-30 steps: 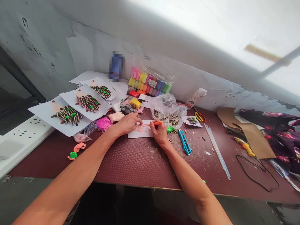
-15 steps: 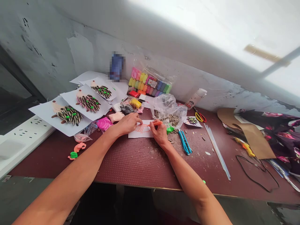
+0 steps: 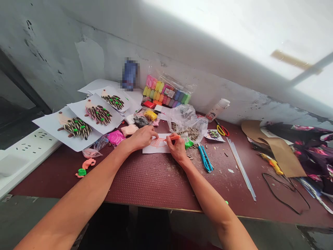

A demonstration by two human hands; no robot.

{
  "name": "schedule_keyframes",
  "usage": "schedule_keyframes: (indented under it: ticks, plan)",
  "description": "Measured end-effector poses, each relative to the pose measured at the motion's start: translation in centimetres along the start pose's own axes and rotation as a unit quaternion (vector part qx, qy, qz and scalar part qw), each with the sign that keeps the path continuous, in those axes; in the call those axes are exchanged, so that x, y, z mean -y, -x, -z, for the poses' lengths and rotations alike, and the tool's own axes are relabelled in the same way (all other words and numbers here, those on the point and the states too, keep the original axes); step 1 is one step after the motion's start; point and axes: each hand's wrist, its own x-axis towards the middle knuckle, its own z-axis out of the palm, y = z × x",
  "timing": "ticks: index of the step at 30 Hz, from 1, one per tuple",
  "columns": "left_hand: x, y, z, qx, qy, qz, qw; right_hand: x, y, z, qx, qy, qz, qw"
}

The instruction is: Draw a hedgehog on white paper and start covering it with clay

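Observation:
A white sheet of paper [image 3: 153,149] with an orange line drawing lies on the table between my hands. My right hand [image 3: 178,150] is closed around an orange marker [image 3: 174,137], its tip at the drawing's right part. On the paper's left side rests my left hand [image 3: 143,138], fingers laid over the sheet and holding nothing up. Just behind the right hand, a clear plastic bag [image 3: 186,118] holds striped sunflower seeds [image 3: 192,133]. A bit of green clay [image 3: 188,143] sits beside that hand, and a blue utility knife [image 3: 205,159] lies to its right.
Finished seed hedgehogs on paper [image 3: 97,113] fill the left back. Behind stand a pack of coloured clay [image 3: 166,92] and a white bottle [image 3: 218,108]. Scissors [image 3: 222,129], glue sticks [image 3: 241,170] and a yellow glue gun [image 3: 273,163] lie right; a power strip [image 3: 28,149] lines the left edge.
Hardly anything differs. The right hand keeps the marker at the drawing with at most a tiny shift, and the left hand stays on the paper.

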Motion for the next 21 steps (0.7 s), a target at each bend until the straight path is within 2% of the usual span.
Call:
schedule_keyframes:
  ticks: [21]
  plan:
    - [-0.01,-0.01,-0.08,-0.009,0.005,0.001,1.0,-0.22,-0.01,-0.25,-0.013,0.027,0.0,1.0]
